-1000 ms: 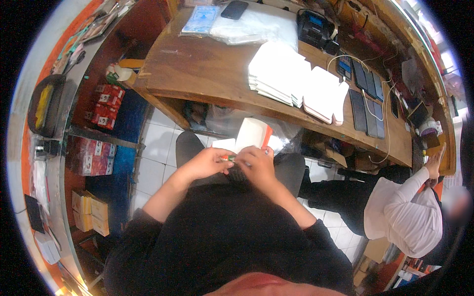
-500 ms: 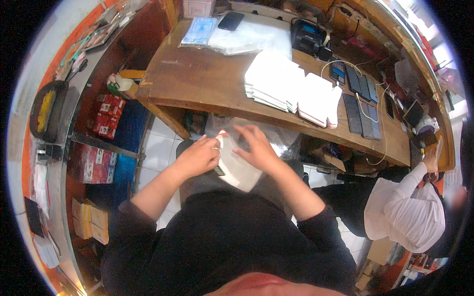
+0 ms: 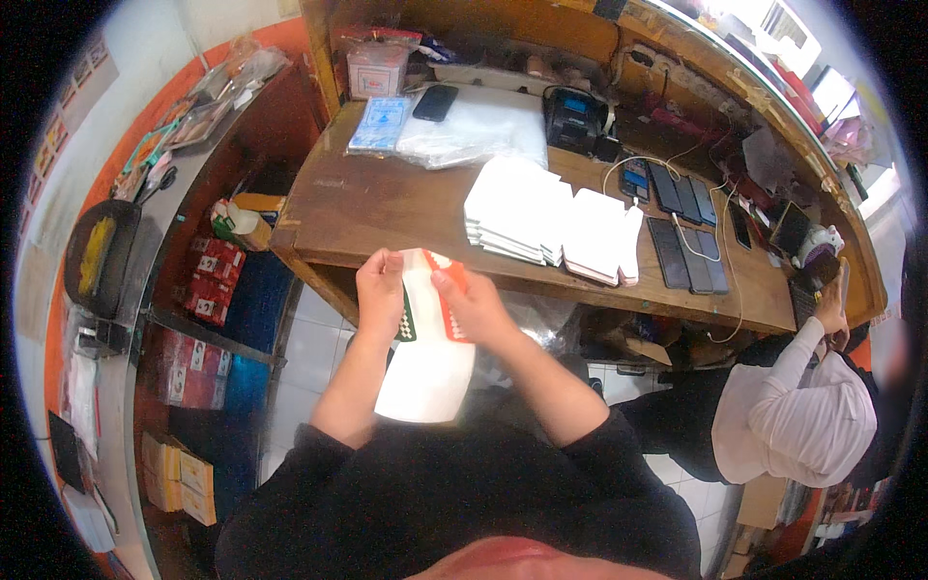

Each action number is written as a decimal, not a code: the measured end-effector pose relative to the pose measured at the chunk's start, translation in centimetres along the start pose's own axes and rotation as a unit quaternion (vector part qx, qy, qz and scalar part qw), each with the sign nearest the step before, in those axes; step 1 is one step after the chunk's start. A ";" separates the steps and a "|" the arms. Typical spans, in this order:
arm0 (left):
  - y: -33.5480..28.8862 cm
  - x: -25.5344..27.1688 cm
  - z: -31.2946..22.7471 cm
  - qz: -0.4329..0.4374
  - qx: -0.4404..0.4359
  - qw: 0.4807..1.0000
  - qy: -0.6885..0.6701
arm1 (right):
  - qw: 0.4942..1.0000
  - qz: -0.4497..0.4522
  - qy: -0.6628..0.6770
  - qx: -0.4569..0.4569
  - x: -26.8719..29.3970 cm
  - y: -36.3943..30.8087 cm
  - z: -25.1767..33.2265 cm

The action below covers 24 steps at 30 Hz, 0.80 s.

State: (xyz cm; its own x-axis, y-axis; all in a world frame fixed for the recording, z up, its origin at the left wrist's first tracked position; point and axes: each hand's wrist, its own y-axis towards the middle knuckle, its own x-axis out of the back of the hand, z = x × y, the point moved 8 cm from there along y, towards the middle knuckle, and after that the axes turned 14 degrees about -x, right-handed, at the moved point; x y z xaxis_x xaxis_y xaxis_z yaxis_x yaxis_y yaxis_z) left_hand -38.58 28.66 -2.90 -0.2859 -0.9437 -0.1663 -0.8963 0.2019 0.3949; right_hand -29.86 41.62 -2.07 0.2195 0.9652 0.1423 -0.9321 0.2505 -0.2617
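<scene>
Above my lap I hold a white folded card sheet [image 3: 422,379] up between both hands. Its upper part carries a green side flap and a red side flap, each with a pale pattern, and a plain white panel hangs below. My left hand [image 3: 380,292] is closed on the edge with the green flap. On the opposite edge my right hand [image 3: 476,307] grips the card, its thumb lying over the red flap. On the wooden table [image 3: 377,198] ahead lie a stack of white cards [image 3: 512,208] and a smaller stack [image 3: 596,232] beside it.
Several phones [image 3: 672,253] and white cables lie on the table's right side. A black machine [image 3: 577,118], a plastic-wrapped pack [image 3: 483,126] and a blue packet [image 3: 380,124] stand farther back. Shelves with red boxes [image 3: 215,280] are at left. Another person [image 3: 802,416] sits at right.
The card has come up from my lap and turned, so its green and red flaps now show. Both hands have shifted with it, and the right hand's fingers have closed on its edge.
</scene>
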 end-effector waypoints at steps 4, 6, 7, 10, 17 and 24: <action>1.0 0.0 -2.7 0.015 -0.104 0.977 0.188 | 0.998 -0.066 0.003 -0.008 0.6 -0.9 -0.4; 1.2 -0.6 -4.7 -0.060 -0.101 0.990 0.075 | 0.994 -0.096 -0.045 0.000 0.5 -1.5 -0.3; 1.3 -0.9 -5.5 -0.096 -0.098 0.990 0.016 | 0.995 -0.070 -0.062 -0.021 0.5 -1.3 -1.1; 1.5 -1.0 -4.4 -0.096 -0.135 0.974 0.157 | 0.995 -0.079 -0.033 -0.053 2.2 -0.1 -2.2; 1.1 0.6 0.7 0.020 -0.001 0.993 0.114 | 0.977 -0.174 0.067 0.103 1.3 -0.6 -1.8; -1.7 0.0 0.7 0.016 0.013 0.996 0.086 | 0.976 -0.155 0.088 0.124 2.0 -0.7 0.6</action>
State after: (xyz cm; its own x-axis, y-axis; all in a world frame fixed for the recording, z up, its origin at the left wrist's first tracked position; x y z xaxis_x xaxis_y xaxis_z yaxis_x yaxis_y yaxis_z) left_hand -37.25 28.54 -4.22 -0.2535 -0.9673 0.0037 -0.8969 0.2365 0.3738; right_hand -28.90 43.28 -1.07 0.5285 0.8489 0.0055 -0.8489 0.5284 0.0095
